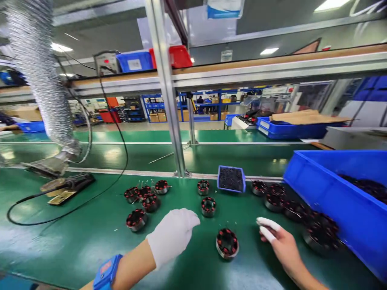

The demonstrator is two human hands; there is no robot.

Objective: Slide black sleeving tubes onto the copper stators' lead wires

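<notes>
A ring (226, 252) is flanked by the left hand (173, 237) and right hand (279, 240), held apart — whether anything is gripped cannot be told.

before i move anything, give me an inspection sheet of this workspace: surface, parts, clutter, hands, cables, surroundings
Surface: green tabletop, glossy.
Job's things: black-and-red ring between the hands; more rings beyond it and clustered left and right; small blue tray of black pieces; large blue bin at right.
Clutter: pale specks on the tabletop; thin rod behind.
Left hand: white-gloved, knuckles up; grip hidden.
Right hand: white finger covers on two digits; cannot tell whether it holds anything.
Cables: black cable loops over the left side.
Surroundings: silver duct at left, metal post, shelf above.
</notes>
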